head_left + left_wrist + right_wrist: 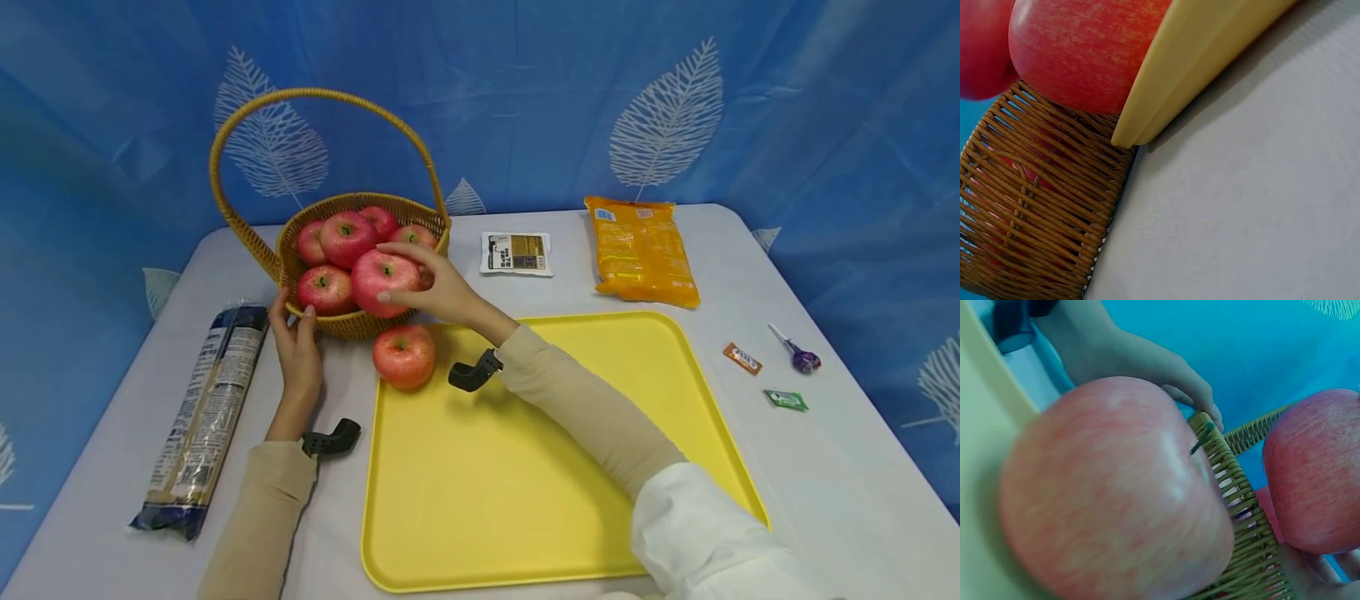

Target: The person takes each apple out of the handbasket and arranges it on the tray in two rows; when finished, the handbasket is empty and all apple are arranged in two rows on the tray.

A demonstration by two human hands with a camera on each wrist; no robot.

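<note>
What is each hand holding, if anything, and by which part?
The right hand holds an apple by its right side; the left hand grips the basket at the near-left part of its rim.

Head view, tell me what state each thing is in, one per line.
Basket: upright, handle raised, holding apples
Left hand: holding the basket's rim
Right hand: holding an apple
Tray: flat, right side up
Loose apple: at the tray's far-left corner
Long packet: lying flat
White packet: lying flat
Orange bag: lying flat
Lollipop: lying down, looks wrapped
Brown candy: wrapped
Green candy: wrapped
</note>
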